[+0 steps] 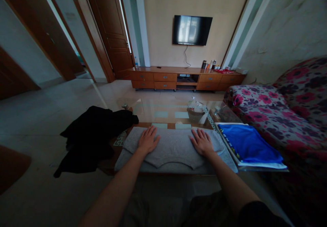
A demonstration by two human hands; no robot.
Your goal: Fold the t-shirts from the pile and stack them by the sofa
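A grey garment lies folded over itself near the front edge of the glass table; a curved neckline edge shows toward me, so it looks like a shirt. My left hand rests flat on its left part, fingers spread and pointing away from me. On the right part my right hand lies palm down, its fingers apart too. Neither hand grips the cloth. Left of the grey garment, a heap of black cloth hangs over the table's side. To the right sits a folded blue garment on top of white cloth.
The glass table has a patterned border and a lower shelf showing through. A flowered sofa stands close on the right. Beyond are a wooden TV cabinet with bottles on it, a wall-mounted television and a wooden door.
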